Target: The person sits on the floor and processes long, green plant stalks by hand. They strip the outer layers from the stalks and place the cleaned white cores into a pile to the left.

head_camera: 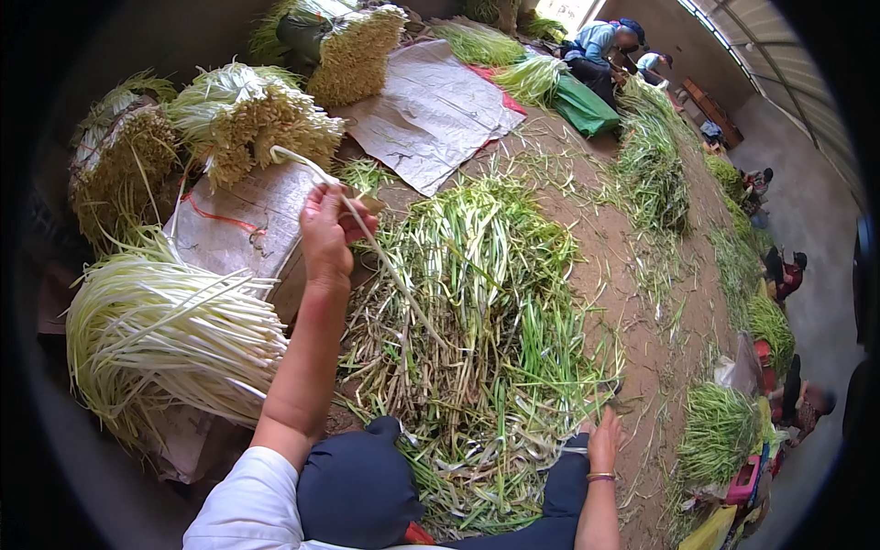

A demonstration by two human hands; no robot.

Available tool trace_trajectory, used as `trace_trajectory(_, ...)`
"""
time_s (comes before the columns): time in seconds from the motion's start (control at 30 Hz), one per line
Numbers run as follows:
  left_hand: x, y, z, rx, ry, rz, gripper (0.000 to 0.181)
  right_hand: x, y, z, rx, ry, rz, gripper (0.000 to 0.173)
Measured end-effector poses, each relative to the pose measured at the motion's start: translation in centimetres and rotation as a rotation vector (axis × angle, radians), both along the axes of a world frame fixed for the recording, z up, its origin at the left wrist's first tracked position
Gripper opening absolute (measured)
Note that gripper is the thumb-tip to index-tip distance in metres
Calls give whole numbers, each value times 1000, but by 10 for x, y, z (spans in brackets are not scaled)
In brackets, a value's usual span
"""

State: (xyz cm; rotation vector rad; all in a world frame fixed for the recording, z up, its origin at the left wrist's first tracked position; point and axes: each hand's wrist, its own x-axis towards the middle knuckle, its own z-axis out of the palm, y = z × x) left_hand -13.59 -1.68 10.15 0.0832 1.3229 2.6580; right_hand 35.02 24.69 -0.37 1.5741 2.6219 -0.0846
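My left hand (335,218) is raised over the near edge of a cloth-covered block, its fingers closed on a long pale garlic-chive stalk (399,278). One end of the stalk curls above the hand; the other slants down over a heap of untrimmed green stalks (474,275) on the ground. At the lower right, beside my knee, is my right hand (605,436), fingers stretched towards loose leaves; whether it holds anything is unclear. A pile of cleaned pale stalks (179,330) lies left of my left forearm.
Tied bundles (254,124) stand on the covered block (234,220) at upper left. A white sheet (440,103) lies beyond the heap. Peeled scraps (488,474) are strewn between my legs. Further green heaps (650,165) and several people, seated or crouching, are at the back and right.
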Motion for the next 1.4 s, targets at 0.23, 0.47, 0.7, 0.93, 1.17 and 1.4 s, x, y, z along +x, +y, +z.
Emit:
trace_trajectory(0.23,29,19,-49,-144,-42,-171,10,-173,-89,-12,-473,550,16,89)
trace_trajectory(0.47,79,13,-205,-429,-567,-203,4,-244,-172,-64,-477,376,8,117)
trace_trajectory(0.7,98,47,-237,-531,-514,-572,35,-232,-122,-70,-786,955,79,81)
trace_trajectory(0.93,117,98,-104,-341,-335,-764,51,-215,-39,51,-707,1062,96,80)
trace_trajectory(1.17,76,34,-151,-122,-452,-420,26,-195,-39,6,-131,806,176,52)
trace_trajectory(1.4,48,42,-114,156,-372,-323,23,-232,-189,-1,-1398,942,101,28)
